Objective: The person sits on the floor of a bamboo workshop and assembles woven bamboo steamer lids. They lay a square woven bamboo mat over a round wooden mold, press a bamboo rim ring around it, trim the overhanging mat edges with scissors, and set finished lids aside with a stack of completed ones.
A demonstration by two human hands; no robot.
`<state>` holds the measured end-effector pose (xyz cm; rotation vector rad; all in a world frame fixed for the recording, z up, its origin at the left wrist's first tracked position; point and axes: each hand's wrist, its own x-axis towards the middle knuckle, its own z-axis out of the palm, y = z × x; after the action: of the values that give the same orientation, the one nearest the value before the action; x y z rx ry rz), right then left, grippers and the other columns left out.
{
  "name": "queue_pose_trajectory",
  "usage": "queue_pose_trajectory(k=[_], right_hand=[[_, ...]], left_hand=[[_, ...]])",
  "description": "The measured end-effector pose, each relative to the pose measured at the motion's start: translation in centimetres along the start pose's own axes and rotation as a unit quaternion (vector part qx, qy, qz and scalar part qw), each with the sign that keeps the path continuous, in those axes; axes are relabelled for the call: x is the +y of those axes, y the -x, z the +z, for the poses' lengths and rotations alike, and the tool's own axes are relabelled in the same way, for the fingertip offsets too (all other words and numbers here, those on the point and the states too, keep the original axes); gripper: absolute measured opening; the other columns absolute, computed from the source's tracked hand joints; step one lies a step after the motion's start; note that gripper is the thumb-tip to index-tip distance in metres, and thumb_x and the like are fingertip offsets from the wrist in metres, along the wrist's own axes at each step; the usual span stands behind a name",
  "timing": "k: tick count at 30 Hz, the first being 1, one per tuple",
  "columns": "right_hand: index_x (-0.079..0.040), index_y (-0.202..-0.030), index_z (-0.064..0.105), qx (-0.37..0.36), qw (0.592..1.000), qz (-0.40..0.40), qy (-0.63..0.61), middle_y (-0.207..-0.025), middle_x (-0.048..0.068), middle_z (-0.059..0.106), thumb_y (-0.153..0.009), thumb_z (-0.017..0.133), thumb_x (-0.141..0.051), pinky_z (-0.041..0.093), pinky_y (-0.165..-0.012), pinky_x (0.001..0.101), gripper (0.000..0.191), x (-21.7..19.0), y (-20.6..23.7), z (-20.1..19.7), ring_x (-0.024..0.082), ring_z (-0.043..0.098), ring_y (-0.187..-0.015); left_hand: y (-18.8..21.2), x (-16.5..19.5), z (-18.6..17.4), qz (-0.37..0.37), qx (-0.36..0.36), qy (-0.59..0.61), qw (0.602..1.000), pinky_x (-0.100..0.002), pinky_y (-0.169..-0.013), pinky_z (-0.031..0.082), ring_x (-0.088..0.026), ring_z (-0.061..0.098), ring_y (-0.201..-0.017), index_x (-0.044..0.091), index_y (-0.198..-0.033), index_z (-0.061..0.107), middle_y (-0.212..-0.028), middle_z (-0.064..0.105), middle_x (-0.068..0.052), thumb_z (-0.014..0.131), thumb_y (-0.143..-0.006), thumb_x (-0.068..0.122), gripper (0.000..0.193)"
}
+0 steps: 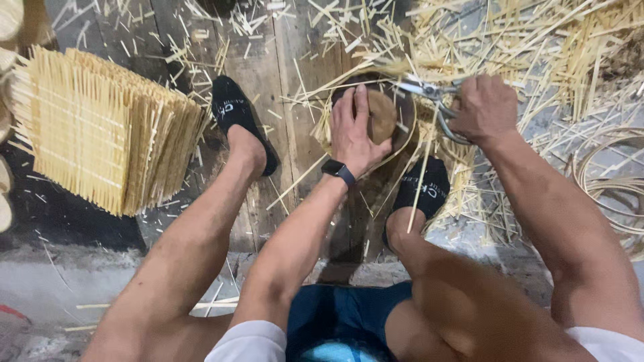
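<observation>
- Far left: stack of woven bamboo mats [100, 131] stands on edge on the floor, well apart from my hands.
- Black slippers on both feet; left slipper [238, 114] is planted on the wooden plank [268, 74].
- Left hand [355, 127], grip spread flat, palm pressing down on the round woven piece [382, 114]. Black watch [339, 171] on the wrist.
- The piece lies on the floor between my feet, ringed by loose strips.
- Right hand [486, 107], grip wrapped tight around the handles of the metal shears [433, 94]; blades point left at the piece's top rim.
- Step in hand, as I read it: trimming stray strip ends off the rim.
- Next cut wants the disc pinned steady and my left fingertips kept off the blade line.
- Right: bamboo offcuts [563, 60] piled thick; coiled strips [614, 177] at far right.
</observation>
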<state>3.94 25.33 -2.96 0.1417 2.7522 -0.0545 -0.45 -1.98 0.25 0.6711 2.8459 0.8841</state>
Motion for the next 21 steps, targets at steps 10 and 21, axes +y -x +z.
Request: queue_pose_trajectory(k=[10,21], right_hand=[[-0.003,-0.096,0.066,0.013,0.999,-0.022,0.046,-0.084,0.011,0.058,-0.091,0.064,-0.05,0.049,-0.066,0.0372,0.048,-0.2,-1.0,-0.5,0.022,0.054,-0.074],[-0.007,-0.104,0.072,0.002,0.996,-0.054,0.066,-0.096,0.015,0.067,-0.09,0.066,-0.053,0.055,-0.068,0.038,0.049,-1.0,-1.7,-1.2,0.025,0.064,-0.086]], left_hand=[[-0.4,-0.1,-0.6,0.019,-0.063,0.011,0.998,-0.062,-0.113,0.032,-0.047,0.037,-0.136,0.024,-0.158,0.033,-0.151,0.038,-0.019,0.088,-0.061,0.04,0.113],[-2.6,-1.1,-4.2,0.179,-0.217,-0.01,0.96,-0.06,-0.114,0.031,-0.041,0.039,-0.141,0.027,-0.153,0.04,-0.152,0.043,-0.012,0.089,-0.051,0.035,0.114]])
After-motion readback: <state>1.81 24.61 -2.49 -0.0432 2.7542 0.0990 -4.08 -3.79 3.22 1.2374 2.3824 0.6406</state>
